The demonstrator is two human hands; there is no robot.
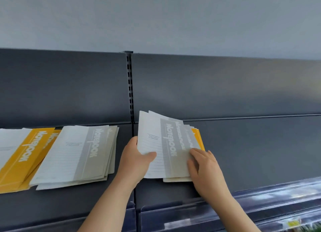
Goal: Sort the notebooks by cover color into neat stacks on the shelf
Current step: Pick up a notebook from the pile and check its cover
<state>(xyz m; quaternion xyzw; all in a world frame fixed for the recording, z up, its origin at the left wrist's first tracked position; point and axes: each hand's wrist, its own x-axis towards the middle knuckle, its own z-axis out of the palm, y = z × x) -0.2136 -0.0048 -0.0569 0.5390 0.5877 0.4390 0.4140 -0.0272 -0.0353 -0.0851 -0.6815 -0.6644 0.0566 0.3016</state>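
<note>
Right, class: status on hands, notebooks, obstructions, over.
Left hand grips grey notebooks; right hand at their right edge. Yellow notebook mixed in beneath. Grey stack, yellow stack lie left.

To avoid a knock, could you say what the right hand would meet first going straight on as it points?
The right hand points up-left across the gray notebooks it touches; beyond them, probably the back panel, though depth is unclear.

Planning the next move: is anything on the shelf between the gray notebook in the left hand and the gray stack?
Nothing visible does. Only shelf surface lies between the gray notebook, gripped by the left hand, and the gray stack.
</note>
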